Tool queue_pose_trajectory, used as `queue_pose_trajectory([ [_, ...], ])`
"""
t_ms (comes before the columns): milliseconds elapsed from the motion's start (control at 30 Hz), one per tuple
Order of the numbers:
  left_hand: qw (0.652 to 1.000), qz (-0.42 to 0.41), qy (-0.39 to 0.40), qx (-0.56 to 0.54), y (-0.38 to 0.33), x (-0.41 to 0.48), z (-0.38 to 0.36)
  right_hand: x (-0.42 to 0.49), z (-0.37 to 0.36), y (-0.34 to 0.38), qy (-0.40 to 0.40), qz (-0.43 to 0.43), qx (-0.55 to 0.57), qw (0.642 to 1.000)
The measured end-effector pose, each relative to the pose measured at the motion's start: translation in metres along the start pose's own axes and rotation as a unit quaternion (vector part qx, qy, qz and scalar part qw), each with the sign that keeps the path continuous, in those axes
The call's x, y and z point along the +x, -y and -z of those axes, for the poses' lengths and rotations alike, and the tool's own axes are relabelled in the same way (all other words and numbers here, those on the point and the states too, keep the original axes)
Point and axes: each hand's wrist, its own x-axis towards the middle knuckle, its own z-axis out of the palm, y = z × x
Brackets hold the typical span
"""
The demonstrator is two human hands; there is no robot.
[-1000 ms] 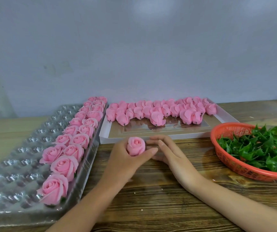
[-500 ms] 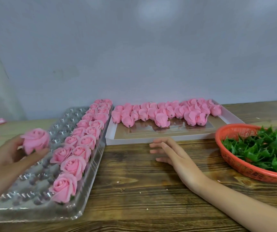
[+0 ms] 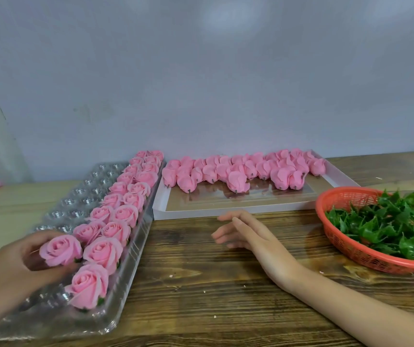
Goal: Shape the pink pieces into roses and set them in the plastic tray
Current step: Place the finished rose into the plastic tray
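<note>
The plastic tray (image 3: 75,200) has its left cups open; roses (image 3: 123,214) pack its two right columns. Bare surface (image 3: 200,284) runs between tray and orange basket (image 3: 346,249); the white box (image 3: 226,209) walls its far side.

Plastic tray (image 3: 58,214): clear, dimpled, on wooden worktop (image 3: 200,284); two rows of finished roses (image 3: 125,214) along its right edge.
Left hand (image 3: 13,269): over the tray's near end, gripping one rose (image 3: 60,249) just left of those rows.
Right hand (image 3: 251,234): right of tray, fingers relaxed.
Pink pieces (image 3: 251,171): in white box (image 3: 226,212), right of tray's far end.
Orange basket (image 3: 366,254) of green leaves (image 3: 388,224): well right of tray.
</note>
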Motion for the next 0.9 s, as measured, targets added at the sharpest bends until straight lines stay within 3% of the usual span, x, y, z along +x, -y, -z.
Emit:
queue_pose_trajectory([
  [233,0.993,0.025,-0.065,0.095,0.004,0.023,0.003,0.0,0.001,-0.002,0.011,0.002,-0.012,1.0],
  [533,0.982,0.006,-0.02,0.189,0.035,0.022,0.019,0.001,0.001,-0.002,0.033,0.007,-0.036,0.999],
  [900,0.977,0.003,0.014,0.214,0.09,0.034,0.057,0.0,0.002,-0.001,0.039,0.01,-0.043,0.998],
])
